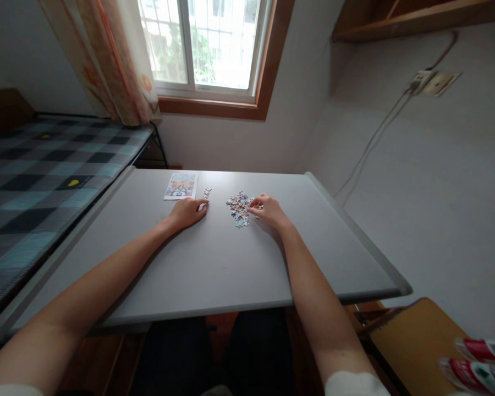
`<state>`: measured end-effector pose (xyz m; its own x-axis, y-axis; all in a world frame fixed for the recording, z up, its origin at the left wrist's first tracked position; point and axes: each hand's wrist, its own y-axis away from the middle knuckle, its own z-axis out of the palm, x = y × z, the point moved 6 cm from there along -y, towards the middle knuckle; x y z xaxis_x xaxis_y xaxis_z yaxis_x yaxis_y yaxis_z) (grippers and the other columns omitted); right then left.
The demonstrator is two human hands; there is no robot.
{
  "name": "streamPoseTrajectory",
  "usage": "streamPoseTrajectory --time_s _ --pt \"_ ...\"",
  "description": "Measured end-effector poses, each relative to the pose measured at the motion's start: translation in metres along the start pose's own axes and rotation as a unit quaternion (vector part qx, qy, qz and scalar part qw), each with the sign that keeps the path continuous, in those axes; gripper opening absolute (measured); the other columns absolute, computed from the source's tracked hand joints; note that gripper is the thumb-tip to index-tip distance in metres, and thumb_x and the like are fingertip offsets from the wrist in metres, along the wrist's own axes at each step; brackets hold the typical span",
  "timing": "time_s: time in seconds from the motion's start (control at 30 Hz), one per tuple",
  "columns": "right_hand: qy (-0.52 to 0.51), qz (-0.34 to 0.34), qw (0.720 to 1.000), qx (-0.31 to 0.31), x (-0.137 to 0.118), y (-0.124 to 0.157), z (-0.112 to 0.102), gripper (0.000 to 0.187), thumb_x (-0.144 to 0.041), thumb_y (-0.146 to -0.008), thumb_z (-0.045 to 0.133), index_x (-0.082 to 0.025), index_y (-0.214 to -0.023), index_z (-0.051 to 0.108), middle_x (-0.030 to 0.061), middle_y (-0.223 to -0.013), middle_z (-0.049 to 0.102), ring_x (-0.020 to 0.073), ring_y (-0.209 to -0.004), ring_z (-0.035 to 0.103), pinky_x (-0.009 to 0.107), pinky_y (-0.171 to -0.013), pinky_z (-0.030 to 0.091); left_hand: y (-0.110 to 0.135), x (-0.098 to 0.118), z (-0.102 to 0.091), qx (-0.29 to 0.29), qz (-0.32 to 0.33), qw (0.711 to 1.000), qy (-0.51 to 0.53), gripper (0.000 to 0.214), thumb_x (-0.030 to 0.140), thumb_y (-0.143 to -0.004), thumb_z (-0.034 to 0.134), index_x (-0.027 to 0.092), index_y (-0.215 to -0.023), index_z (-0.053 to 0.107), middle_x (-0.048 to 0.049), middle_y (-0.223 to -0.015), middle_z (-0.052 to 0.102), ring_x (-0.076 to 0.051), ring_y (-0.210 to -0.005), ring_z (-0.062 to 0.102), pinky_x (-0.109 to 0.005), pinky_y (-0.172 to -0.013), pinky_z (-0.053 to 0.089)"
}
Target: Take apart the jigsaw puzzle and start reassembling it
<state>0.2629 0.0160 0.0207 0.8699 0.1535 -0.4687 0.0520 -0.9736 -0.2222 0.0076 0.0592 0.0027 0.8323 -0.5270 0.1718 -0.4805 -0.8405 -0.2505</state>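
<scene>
Loose jigsaw puzzle pieces lie in a small pile near the middle of the white table. My right hand reaches over the pile's right side, fingers bent and pinched at a puzzle piece that they mostly hide. To the left, a short strip of puzzle pieces lies flat. My left hand rests on the tabletop with curled fingers, its fingertips closed at the strip's near end. Just beyond that hand is a colourful printed picture sheet.
A bed with a checked cover runs along the left. Behind the table are a window and a patterned curtain. Cords hang from a wall socket at right. Bottles with red labels lie on a wooden chair.
</scene>
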Motion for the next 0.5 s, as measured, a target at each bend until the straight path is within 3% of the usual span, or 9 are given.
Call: streamPoseTrajectory --time_s 0.23,0.5 --pt "-0.020 -0.016 0.999 -0.020 0.003 0.001 -0.003 0.007 -0.024 -0.076 0.068 -0.021 -0.080 0.073 0.0035 -0.089 0.064 0.0150 -0.081 0.059 0.028 -0.079 0.042 0.001 0.000 0.000 0.001 0.012 1.000 0.011 0.042 0.040 -0.087 0.043 0.023 -0.118 0.067 -0.0015 -0.066 0.066 -0.018 -0.061 0.061 -0.026 -0.063 0.043" --pt "-0.006 -0.027 0.995 -0.093 -0.007 0.007 0.000 0.009 -0.028 -0.072 0.073 -0.020 -0.077 0.073 0.0037 -0.087 0.065 0.0165 -0.083 0.057 0.027 -0.076 0.040 0.000 0.000 0.001 0.011 0.028 0.999 0.024 0.040 0.040 -0.087 0.044 0.023 -0.115 0.068 -0.0008 -0.062 0.064 -0.016 -0.057 0.058 -0.024 -0.059 0.041"
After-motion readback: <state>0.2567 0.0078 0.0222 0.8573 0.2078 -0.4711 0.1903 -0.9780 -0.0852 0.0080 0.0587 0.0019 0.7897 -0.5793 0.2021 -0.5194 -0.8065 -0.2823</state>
